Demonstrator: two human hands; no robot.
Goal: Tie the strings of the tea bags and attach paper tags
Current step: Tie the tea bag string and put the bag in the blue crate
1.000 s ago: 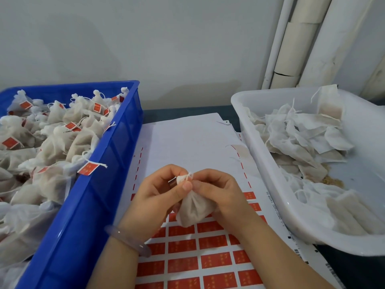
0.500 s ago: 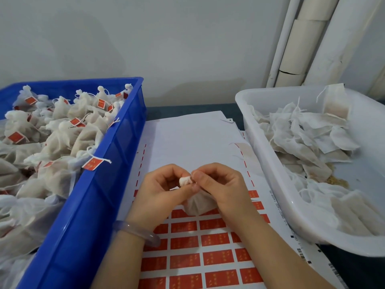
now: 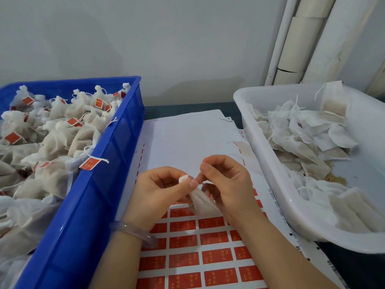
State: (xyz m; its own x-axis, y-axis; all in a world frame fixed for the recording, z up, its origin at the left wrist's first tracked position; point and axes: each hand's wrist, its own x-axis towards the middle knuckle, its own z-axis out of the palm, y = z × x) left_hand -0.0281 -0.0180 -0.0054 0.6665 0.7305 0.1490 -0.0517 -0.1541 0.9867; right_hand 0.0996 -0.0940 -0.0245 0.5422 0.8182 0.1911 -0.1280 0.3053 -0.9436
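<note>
A small white tea bag (image 3: 200, 202) hangs between my hands above a sheet of red paper tags (image 3: 195, 243). My left hand (image 3: 160, 192) pinches the bag's gathered neck, whose white tip pokes out above my thumb. My right hand (image 3: 227, 184) has its fingers curled at the neck and pinches the thin string there. The bag's body droops below my fingers, partly hidden by the right hand.
A blue crate (image 3: 100, 195) at the left holds several tied tea bags with red tags. A white tub (image 3: 268, 163) at the right holds several flat, untied bags. White backing paper (image 3: 187, 134) lies between them. Pipes run up the wall at the back right.
My right hand has lifted slightly and drawn a little right from the left, opening a small gap at the bag's neck. The bag still hangs between both hands.
</note>
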